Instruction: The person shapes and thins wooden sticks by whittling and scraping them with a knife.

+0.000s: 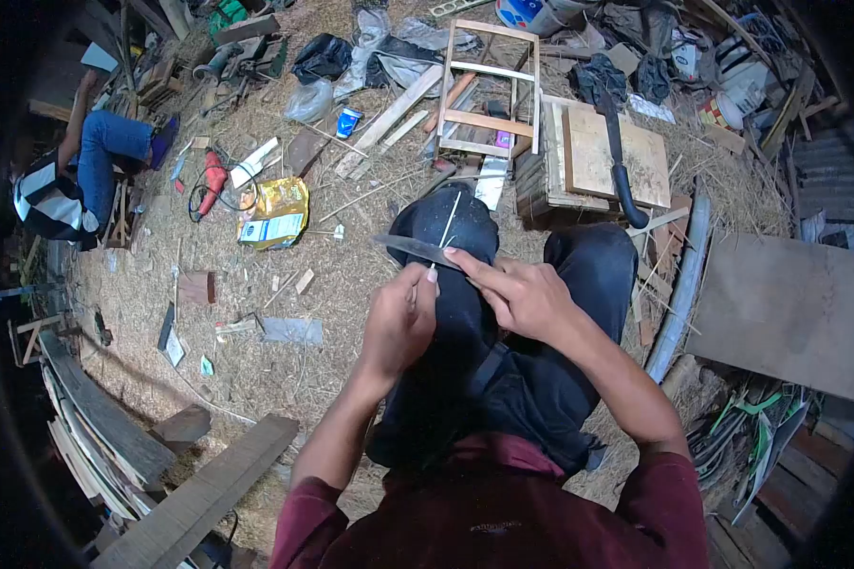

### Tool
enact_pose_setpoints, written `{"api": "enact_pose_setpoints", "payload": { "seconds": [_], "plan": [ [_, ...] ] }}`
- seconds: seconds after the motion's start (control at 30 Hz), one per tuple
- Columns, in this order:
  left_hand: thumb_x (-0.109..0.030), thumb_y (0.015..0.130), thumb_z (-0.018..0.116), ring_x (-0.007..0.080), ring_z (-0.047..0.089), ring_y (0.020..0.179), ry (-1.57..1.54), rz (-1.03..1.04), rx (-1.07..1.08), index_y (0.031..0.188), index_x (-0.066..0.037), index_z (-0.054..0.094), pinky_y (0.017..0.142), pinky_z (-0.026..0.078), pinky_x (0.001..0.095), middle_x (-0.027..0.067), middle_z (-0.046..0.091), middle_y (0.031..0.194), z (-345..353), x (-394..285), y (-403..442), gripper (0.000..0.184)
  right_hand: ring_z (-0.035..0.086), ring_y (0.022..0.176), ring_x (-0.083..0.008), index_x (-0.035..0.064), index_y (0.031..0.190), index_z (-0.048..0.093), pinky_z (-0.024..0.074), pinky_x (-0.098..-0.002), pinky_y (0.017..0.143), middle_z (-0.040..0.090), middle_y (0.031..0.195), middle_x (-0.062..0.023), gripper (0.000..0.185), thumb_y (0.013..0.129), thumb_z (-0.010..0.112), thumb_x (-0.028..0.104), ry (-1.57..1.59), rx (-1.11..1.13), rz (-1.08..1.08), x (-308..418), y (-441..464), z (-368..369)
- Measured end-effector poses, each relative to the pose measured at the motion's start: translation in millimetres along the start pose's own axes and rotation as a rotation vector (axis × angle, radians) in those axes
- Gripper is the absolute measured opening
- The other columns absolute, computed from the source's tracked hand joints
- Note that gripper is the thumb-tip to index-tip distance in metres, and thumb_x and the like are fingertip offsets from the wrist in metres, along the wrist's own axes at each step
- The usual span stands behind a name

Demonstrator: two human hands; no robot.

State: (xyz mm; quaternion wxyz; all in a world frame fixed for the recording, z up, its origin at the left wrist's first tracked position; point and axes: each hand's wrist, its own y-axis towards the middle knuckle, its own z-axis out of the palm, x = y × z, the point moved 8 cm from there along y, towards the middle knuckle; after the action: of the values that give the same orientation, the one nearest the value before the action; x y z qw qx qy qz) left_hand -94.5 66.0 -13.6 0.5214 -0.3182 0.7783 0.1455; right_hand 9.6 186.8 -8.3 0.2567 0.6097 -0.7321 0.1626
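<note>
A thin pale strip [451,220] lies over my left knee, and my left hand [403,318] is closed on its near end. In my right hand [517,292] is a knife, its grey blade [408,247] pointing left across the strip. The index finger of that hand reaches along the blade; the handle is hidden in the fingers. Blade and strip cross just beyond my left fingertips, above the dark trousers.
Ahead stands a wooden frame [491,125]. Right of it, a machete [617,156] lies on a wooden block [584,161]. A red power tool [213,177] and a yellow bag [277,211] lie left. Another person [104,156] sits at far left.
</note>
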Motion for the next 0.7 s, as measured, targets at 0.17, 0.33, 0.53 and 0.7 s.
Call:
{"api": "enact_pose_setpoints", "payload": {
  "seconds": [0.17,0.33,0.53,0.7],
  "plan": [
    [-0.015,0.102,0.052,0.0086,0.047,0.057,-0.003,-0.177,0.033,0.084,0.001,0.056,0.053,0.039,0.0326,0.0112,0.051,0.06,-4,19,-52,0.025,0.062,0.062,-0.0352,0.0313,0.148,0.046,0.0521,-0.0476,0.055,0.058,0.069,-0.0142,0.061,0.091,0.06,0.015,-0.007,-0.077,0.072,-13,2,-2],
    [-0.013,0.101,0.054,0.0108,0.046,0.055,-0.024,-0.031,-0.004,0.085,0.001,0.057,0.052,0.039,0.034,0.015,0.05,0.061,-3,18,-32,0.021,0.062,0.063,-0.0355,0.03,0.148,0.045,0.0513,-0.0475,0.055,0.058,0.067,-0.0143,0.061,0.091,0.06,0.014,0.052,-0.09,-0.035,-6,4,-3],
    [-0.014,0.102,0.052,0.0114,0.046,0.06,0.08,-0.023,0.031,0.085,0.002,0.056,0.056,0.041,0.0298,0.0065,0.05,0.064,-2,2,-10,0.023,0.062,0.062,-0.036,0.0312,0.148,0.046,0.0518,-0.048,0.056,0.058,0.069,-0.0141,0.064,0.088,0.062,0.015,0.019,-0.061,0.018,-5,5,0],
    [-0.012,0.1,0.055,0.0188,0.046,0.048,0.033,-0.2,0.029,0.087,0.0,0.058,0.049,0.038,0.035,0.0209,0.05,0.062,-3,20,-56,0.018,0.06,0.06,-0.0352,0.0269,0.144,0.051,0.0492,-0.0458,0.054,0.057,0.067,-0.0133,0.055,0.092,0.061,0.013,0.006,-0.145,0.084,-14,2,-6]
  ]
}}
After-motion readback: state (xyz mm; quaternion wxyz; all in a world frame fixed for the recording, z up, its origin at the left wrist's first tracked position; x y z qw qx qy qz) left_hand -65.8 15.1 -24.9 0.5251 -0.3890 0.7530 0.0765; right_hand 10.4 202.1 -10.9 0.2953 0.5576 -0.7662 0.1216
